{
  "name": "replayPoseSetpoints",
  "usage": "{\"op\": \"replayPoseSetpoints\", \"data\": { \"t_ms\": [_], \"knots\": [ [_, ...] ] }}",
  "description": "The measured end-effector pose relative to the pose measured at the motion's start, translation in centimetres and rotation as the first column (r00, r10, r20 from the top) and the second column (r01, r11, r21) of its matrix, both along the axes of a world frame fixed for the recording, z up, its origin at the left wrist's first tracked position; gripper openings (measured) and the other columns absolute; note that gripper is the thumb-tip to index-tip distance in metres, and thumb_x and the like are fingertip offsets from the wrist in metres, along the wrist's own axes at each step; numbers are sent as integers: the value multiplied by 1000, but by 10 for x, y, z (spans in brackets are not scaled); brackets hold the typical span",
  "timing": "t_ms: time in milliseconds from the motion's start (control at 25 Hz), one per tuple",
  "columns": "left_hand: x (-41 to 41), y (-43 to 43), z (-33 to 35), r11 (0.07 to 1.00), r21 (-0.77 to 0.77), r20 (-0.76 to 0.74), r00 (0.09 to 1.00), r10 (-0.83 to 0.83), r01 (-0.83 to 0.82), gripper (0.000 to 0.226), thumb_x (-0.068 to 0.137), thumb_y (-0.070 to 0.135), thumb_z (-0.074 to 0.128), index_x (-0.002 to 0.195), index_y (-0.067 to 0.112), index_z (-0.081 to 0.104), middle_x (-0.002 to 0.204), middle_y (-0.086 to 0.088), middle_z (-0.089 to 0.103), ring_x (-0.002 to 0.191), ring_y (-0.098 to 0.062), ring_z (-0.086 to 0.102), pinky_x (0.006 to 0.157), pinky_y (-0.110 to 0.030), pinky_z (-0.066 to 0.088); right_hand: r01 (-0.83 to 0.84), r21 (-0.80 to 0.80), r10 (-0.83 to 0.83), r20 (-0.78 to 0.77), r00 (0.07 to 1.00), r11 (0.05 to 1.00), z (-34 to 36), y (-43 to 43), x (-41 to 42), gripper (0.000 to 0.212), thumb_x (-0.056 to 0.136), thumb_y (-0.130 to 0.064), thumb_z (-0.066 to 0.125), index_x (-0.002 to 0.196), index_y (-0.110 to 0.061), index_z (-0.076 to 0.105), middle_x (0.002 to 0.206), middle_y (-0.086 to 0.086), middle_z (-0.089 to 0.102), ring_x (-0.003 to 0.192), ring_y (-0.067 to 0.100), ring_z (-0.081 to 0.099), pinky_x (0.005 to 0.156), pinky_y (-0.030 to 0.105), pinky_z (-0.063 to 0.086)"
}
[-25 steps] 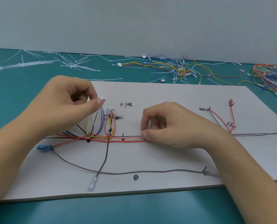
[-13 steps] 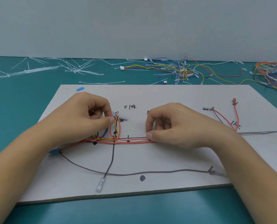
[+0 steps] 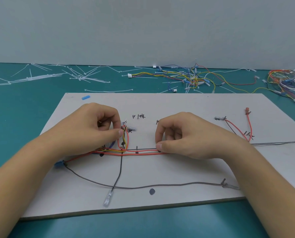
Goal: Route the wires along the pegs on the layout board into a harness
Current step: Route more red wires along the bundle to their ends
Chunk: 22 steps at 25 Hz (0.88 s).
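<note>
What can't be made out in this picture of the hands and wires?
1. Head view: whether the left hand grips anything; its curled fingers hide that.
2. Head view: where the red wires run on from the pinch of the right hand, which covers them.
3. Head view: the writing on the board; too small.
4. Head view: the wire pile at right; cut off by the frame edge.

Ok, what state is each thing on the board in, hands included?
left hand, grip closed, pinching the wire loop
right hand, pinching the red wires down on the layout board
red wires, flat along the drawn line
grey wire, slack, curving across the near side
clear terminal, lying loose near the front edge
blue connector, partly hidden by the left forearm
</note>
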<state>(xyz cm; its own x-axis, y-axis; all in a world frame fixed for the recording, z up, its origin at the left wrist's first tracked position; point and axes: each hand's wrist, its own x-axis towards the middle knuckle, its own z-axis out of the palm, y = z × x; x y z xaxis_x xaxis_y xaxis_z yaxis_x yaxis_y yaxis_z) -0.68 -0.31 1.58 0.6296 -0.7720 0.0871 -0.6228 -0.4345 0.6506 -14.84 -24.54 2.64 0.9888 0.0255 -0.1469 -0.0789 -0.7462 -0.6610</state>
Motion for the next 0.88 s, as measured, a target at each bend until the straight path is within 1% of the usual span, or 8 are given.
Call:
{"op": "replayPoseSetpoints", "data": {
  "t_ms": [200, 360, 440, 520, 640, 720, 800, 880],
  "knots": [
    [2, -1, 1, 1000, -12, -29, 999, 28, -28, 19, 89, 20, 73, 74, 30, 68, 47, 7, 37, 45, -7, 35, 47, -13, 37, -9, 5, 9, -3, 1000, 1000, 0, 0, 0, 6, 85, -37, 73, 88, -31, 72, 73, -3, 68, 53, 3, 53, 57, 28, 44],
    [4, -2, -1, 999, -13, -35, 998, 47, -47, 17, 89, 21, 73, 75, 29, 68, 48, 5, 39, 45, -8, 39, 47, -16, 41, -1, 3, 1, 4, 1000, 1000, -1, -2, 2, 8, 86, -37, 74, 89, -30, 72, 74, -3, 70, 53, 2, 53, 57, 28, 45],
    [3, -2, -2, 997, -30, -9, 998, 64, -64, 17, 89, 23, 74, 74, 29, 68, 49, 5, 41, 45, -7, 39, 46, -15, 40, -4, 5, 4, 4, 1000, 1000, -2, -1, 1, 10, 86, -40, 73, 89, -31, 72, 74, -2, 70, 53, 2, 52, 57, 28, 44],
    [1, -4, -1, 985, -136, 37, 993, 114, -108, 16, 89, 24, 75, 75, 26, 69, 49, 5, 40, 46, -7, 37, 45, -14, 35, -5, 12, 4, 10, 1000, 1000, -2, -1, 0, 14, 85, -44, 71, 89, -31, 72, 74, -2, 70, 53, 2, 52, 57, 29, 44],
    [2, -2, 5, 913, -357, 58, 971, 233, -198, 11, 88, 24, 76, 79, 23, 70, 52, -7, 40, 47, -9, 34, 46, -13, 32, -12, 21, 12, 17, 1000, 1000, -2, -1, 2, 15, 85, -45, 71, 88, -30, 73, 73, -1, 69, 52, 2, 51, 56, 28, 43],
    [4, 0, 8, 890, -396, 60, 961, 270, -225, 11, 87, 25, 76, 79, 22, 70, 53, -8, 40, 47, -9, 34, 46, -12, 32, 11, 52, -12, 25, 1000, 999, -2, -1, 2, 12, 87, -40, 73, 87, -28, 73, 74, 3, 69, 53, 4, 50, 56, 28, 43],
    [6, 3, 10, 878, -409, 45, 955, 292, -249, 11, 87, 24, 77, 78, 22, 70, 52, -1, 39, 45, -8, 34, 43, -12, 33, 26, 51, -26, -3, 1000, 998, 1, 2, 2, 9, 89, -35, 74, 86, -27, 73, 75, 4, 69, 54, 6, 51, 57, 29, 45],
    [4, 3, 11, 868, -422, 35, 953, 302, -259, 12, 87, 24, 76, 77, 23, 70, 51, -1, 38, 43, -6, 34, 41, -11, 33, -12, -61, 8, -67, 998, 998, 12, 6, 6, 6, 87, -36, 73, 85, -30, 72, 74, -4, 69, 53, 2, 54, 58, 29, 47]
  ]
}}
